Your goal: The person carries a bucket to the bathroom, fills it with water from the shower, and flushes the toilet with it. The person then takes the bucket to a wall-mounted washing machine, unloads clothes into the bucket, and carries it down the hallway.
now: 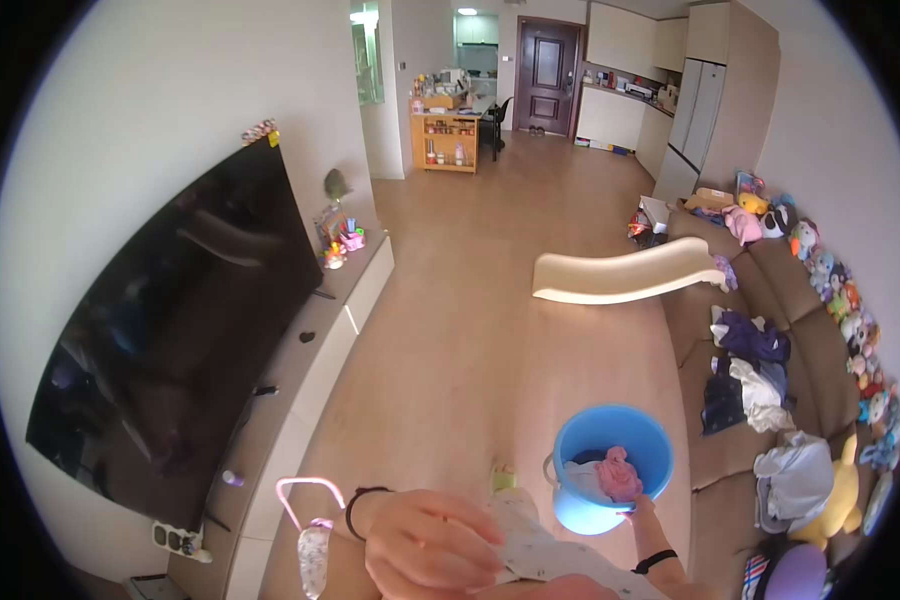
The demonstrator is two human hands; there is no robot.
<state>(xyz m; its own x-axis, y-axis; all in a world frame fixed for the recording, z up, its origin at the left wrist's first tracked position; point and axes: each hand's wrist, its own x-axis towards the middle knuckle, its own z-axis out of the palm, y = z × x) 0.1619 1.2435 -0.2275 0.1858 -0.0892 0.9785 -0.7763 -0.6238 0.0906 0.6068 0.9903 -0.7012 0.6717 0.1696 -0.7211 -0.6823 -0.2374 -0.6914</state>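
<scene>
A blue bucket (610, 420) with clothes inside hangs or stands at the lower right, tilted toward me; I cannot tell if it touches the floor. My right hand (642, 508), a black band on its wrist, grips the near rim. A crumpled pink cloth (619, 475) lies on top in the bucket, beside a pale grey cloth (584, 478) and something dark. My left hand (432, 540), with a dark band at the wrist, is held in front of my body. Its fingers look loosely stretched, and nothing shows in them.
On the right, a brown sofa (715, 470) bears clothes (755, 375) and a row of plush toys (850, 315). A cream slide (620, 277) stands beside it. Along the left run a TV cabinet (370, 285) and a large TV (190, 330). A pink-handled object (310, 482) is near my left arm.
</scene>
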